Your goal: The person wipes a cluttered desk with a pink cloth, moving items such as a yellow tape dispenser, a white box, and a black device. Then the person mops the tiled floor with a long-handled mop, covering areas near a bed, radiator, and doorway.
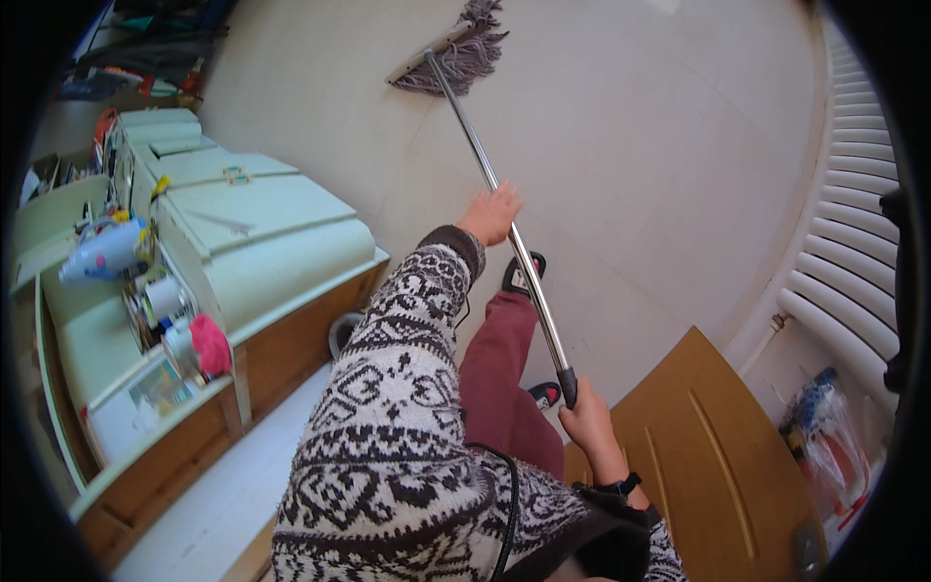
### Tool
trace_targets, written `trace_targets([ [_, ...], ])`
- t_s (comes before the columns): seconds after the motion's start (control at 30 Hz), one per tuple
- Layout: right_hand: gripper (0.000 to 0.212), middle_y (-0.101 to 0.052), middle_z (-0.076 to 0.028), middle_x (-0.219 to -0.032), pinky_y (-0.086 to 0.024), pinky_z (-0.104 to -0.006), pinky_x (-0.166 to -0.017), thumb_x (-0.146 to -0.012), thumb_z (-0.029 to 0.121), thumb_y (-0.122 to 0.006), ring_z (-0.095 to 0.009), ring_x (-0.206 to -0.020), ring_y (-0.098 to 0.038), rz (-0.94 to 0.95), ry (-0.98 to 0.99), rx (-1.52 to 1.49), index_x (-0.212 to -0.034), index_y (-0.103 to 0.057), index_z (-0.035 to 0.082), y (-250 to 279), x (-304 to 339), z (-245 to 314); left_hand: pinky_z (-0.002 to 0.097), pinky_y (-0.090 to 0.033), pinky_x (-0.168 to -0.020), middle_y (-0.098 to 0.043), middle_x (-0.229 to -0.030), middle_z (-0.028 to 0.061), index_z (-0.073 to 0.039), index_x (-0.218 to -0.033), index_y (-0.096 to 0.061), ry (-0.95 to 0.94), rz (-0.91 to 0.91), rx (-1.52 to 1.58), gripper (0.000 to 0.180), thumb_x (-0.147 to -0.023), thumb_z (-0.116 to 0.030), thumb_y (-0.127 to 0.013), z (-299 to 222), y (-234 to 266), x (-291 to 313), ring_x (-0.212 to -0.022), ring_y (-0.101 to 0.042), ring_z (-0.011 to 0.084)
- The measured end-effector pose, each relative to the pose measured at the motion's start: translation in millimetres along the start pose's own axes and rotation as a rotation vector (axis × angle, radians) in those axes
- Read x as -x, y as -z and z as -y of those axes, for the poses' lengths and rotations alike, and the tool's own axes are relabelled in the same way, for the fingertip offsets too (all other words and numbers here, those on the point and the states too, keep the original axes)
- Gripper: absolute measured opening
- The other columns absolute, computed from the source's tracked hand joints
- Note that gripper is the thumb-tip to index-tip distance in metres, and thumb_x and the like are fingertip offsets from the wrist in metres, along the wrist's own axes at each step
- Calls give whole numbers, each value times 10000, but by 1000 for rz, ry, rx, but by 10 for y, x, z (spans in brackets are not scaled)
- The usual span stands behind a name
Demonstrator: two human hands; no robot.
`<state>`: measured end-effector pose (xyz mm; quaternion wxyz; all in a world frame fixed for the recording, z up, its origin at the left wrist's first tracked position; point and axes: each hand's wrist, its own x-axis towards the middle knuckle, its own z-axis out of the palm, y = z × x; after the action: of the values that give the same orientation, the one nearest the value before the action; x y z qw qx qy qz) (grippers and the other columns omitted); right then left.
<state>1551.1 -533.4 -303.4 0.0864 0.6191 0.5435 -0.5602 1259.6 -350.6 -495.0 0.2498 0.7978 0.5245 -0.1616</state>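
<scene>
A mop with a shiny metal pole [475, 145] slants across the middle of the view. Its grey string head [465, 58], fixed to a pale bar, rests on the floor at the far end. Partway down the pole, my left hand [492, 213] is closed around the metal. My right hand [588, 417], with a dark watch on the wrist, grips the black handle end [568, 386] nearer my body. The fingers of both hands are partly hidden.
Pale green cabinets [262, 209] with a cluttered shelf stand on the left. A white radiator [844, 233] runs along the right wall, with plastic bags [824, 436] below it. A brown wooden door [698, 456] is at the lower right. My feet stand on pale floor tiles [630, 175].
</scene>
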Motion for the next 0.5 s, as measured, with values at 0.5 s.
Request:
trace_targets([
  [0.5,323,-592,-248,-672,-455,-511,-593,-715,195,-679,-451,-689,-596,-47,-616,189,-930,-483,54,-842,4036,-1654,591,-409,-848,-671,-745,95,-108,-764,-696,-746,176,104,161,-661,-229,-669,-3825,-1397,2503,-774,-661,310],
])
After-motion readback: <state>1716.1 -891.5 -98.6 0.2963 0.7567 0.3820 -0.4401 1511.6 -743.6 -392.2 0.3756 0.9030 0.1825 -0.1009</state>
